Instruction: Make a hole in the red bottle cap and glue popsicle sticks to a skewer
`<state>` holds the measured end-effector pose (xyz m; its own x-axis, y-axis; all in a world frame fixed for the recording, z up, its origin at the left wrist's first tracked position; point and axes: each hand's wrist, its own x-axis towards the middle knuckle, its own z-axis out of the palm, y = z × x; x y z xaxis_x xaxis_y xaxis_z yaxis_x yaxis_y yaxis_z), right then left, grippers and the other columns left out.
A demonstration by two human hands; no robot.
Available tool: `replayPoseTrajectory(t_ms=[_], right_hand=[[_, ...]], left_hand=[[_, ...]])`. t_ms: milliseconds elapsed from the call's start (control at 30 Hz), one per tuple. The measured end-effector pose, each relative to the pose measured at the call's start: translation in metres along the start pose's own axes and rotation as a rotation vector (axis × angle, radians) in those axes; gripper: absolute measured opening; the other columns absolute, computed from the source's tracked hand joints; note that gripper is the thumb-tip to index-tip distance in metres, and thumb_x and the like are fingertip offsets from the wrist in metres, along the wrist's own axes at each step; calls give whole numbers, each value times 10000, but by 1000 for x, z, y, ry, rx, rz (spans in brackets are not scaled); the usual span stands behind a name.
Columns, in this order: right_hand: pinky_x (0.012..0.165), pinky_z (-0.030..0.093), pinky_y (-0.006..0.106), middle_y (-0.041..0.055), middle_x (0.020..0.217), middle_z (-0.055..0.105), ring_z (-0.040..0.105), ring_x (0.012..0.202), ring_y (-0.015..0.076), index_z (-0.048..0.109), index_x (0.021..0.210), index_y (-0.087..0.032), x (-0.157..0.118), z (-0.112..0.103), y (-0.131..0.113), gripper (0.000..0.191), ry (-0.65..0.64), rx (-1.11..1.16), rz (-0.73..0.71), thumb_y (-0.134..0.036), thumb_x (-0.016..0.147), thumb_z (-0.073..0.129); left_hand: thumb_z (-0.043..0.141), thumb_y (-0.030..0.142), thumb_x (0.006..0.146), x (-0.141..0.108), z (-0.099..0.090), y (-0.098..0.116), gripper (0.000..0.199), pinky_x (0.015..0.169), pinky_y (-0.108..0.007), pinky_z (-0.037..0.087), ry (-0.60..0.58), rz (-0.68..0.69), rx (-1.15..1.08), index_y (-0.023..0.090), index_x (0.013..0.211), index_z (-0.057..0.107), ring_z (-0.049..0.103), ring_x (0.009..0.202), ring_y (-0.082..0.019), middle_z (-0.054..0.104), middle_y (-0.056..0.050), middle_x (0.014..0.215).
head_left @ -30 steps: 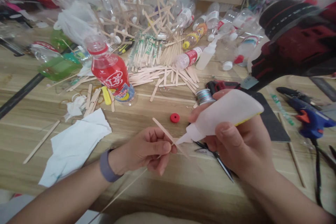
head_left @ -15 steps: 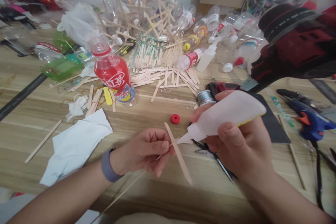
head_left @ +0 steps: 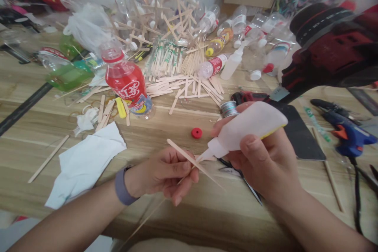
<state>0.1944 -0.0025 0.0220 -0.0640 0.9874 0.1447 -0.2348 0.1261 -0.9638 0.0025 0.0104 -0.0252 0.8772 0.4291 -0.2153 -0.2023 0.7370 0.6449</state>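
Observation:
My left hand (head_left: 174, 169) is closed, pinching a thin wooden skewer (head_left: 147, 217) that trails down toward me. A flat craft stick (head_left: 180, 152) sits crosswise at the skewer's upper end, slanting down to the right. Whether my fingers also grip the craft stick I cannot tell. My right hand (head_left: 262, 161) is wrapped round a white squeeze glue bottle (head_left: 251, 126), tipped with its nozzle down to the left. The nozzle's tip is at the craft stick, by my left fingertips. Beyond my hands a red cap (head_left: 196, 133) lies on the table.
A red-labelled drink bottle (head_left: 126, 82) stands at left, above white paper (head_left: 85, 165). Craft sticks (head_left: 165, 86) and plastic bottles (head_left: 212, 19) crowd the back. At right are a wire spool (head_left: 229, 109), scissors (head_left: 251, 189), a red-black power tool (head_left: 333, 47) and a blue glue gun (head_left: 351, 138).
The craft stick has turned from a steep slant to a flatter one, its upper end swinging left. My right hand and the glue bottle have shifted slightly left.

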Motion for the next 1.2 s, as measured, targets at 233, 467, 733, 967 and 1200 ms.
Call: replayPoseTrajectory(t_ms=[233, 467, 733, 967, 1200], right_hand=[[383, 366, 215, -29, 851, 693, 460, 455, 89, 464, 1041, -313, 1, -2, -2, 324, -21, 33, 71, -470, 842, 665], [391, 358, 210, -27, 840, 696, 450, 451, 80, 490, 1035, -316, 3, -1, 0, 284, -36, 51, 80, -452, 852, 660], [373, 367, 205, -3, 844, 696, 494, 486, 102, 491, 1049, -306, 0, -1, -3, 314, -19, 40, 69, -456, 840, 671], [396, 369, 224, -16, 849, 694, 448, 444, 89, 471, 1059, -312, 0, 0, -3, 332, -23, 39, 79, -459, 838, 671], [394, 368, 219, -14, 850, 687, 474, 468, 96, 462, 1068, -313, 0, 0, -4, 348, -15, 31, 72, -464, 835, 672]], left_hand=[[651, 433, 844, 1, -3, -2, 293, 283, -127, 233, -48, 33, -37, 145, 793, 642, 401, 284, -35, 591, 47, 458], [753, 415, 753, 2, -4, -2, 314, 298, -135, 283, 4, -8, -75, 141, 752, 600, 486, 322, -57, 654, 18, 509], [738, 412, 767, 2, -4, 1, 295, 296, -121, 257, 11, 0, -55, 142, 762, 619, 427, 289, -32, 636, 35, 474], [736, 431, 758, 1, -3, 1, 299, 299, -138, 226, 48, 5, 13, 161, 750, 608, 407, 291, -35, 603, 54, 459], [734, 431, 765, 2, -3, 0, 311, 285, -133, 233, 38, 19, -8, 147, 760, 607, 406, 286, -36, 594, 46, 447]])
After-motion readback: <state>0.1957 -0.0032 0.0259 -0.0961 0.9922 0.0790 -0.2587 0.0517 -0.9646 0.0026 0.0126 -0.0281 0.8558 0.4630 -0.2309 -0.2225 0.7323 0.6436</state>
